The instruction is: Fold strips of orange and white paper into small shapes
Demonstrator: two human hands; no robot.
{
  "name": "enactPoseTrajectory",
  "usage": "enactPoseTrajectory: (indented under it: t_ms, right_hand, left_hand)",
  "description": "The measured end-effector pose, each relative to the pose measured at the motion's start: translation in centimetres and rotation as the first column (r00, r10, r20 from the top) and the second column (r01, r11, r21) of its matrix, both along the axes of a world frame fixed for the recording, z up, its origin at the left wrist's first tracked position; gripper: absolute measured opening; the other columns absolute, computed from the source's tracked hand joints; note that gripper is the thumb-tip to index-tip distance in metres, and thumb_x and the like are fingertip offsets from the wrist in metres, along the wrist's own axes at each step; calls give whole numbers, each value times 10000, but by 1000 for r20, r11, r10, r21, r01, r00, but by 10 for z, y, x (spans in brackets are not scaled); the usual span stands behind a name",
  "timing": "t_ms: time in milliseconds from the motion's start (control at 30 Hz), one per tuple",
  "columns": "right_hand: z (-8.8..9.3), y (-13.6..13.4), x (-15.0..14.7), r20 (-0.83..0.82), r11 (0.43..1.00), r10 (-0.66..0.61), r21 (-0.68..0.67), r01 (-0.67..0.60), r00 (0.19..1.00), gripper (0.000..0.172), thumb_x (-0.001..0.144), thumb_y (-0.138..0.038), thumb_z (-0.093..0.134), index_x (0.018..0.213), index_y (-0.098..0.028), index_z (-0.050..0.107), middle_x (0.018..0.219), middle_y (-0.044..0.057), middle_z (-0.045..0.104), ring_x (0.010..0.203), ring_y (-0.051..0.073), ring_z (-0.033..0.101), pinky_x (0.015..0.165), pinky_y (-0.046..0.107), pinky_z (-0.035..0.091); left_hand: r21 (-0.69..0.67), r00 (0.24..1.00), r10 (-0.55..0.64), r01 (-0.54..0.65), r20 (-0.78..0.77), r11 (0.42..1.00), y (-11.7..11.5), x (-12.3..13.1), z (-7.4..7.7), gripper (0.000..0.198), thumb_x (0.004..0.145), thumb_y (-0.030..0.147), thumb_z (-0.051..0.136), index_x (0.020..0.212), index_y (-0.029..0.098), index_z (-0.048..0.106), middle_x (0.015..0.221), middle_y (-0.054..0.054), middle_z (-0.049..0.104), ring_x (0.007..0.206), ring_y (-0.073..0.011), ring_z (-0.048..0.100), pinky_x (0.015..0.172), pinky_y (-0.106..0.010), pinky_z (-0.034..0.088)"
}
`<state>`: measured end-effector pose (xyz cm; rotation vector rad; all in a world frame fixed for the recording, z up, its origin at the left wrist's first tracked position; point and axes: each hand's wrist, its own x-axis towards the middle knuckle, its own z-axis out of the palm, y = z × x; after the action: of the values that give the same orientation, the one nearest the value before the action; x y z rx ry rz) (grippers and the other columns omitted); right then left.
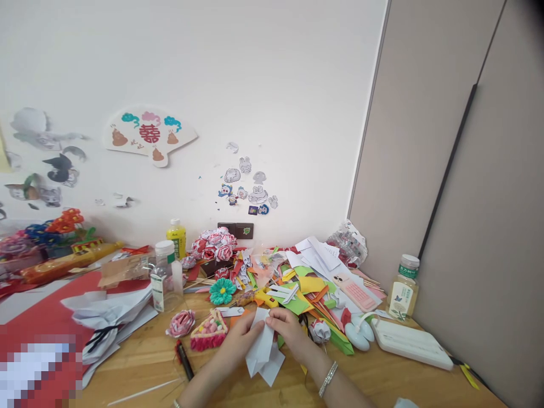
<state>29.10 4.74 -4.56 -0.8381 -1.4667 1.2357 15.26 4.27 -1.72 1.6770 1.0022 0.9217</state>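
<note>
Both my hands meet over a folded white paper piece [262,348] low in the middle of the wooden table [374,374]. My left hand [238,341] pinches the paper's upper left edge. My right hand [290,330], with a silver bracelet [328,378] on its wrist, pinches the upper right edge. The paper hangs down between them in pointed folds. A pink and red paper cake slice [209,332] lies just left of my left hand. A black pen [185,360] lies beside my left forearm.
A heap of coloured paper scraps [306,289] lies behind my hands. Paper roses [215,245], a teal paper flower [221,290], a clear bottle [166,276], a yellow bottle [177,237], a drink bottle [403,288], a white device [410,341] and white sheets [110,311] crowd the table. Red paper [38,323] covers the left.
</note>
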Motion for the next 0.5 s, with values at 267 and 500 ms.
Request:
enactPoseTrajectory:
  t_ms: [267, 500]
  right_hand:
    - [2, -2, -2, 52, 991, -116, 79, 112, 992, 262, 739, -375, 457, 563, -184, 419, 523, -39, 339, 498, 95, 335, 454, 201, 259]
    - [6, -5, -1, 181, 963, -170, 240, 124, 969, 321, 773, -412, 415, 555, -179, 385, 558, -36, 326, 533, 97, 308, 485, 201, 259]
  left_hand:
    - [96, 996, -32, 40, -81, 995, 2, -2, -3, 255, 697, 357, 453, 714, 132, 572, 682, -23, 601, 630, -158, 514, 578, -232, 391]
    - [72, 998, -25, 29, -59, 997, 0, -1, -1, 227, 683, 327, 448, 680, 132, 564, 641, -10, 580, 595, -144, 492, 558, -229, 380]
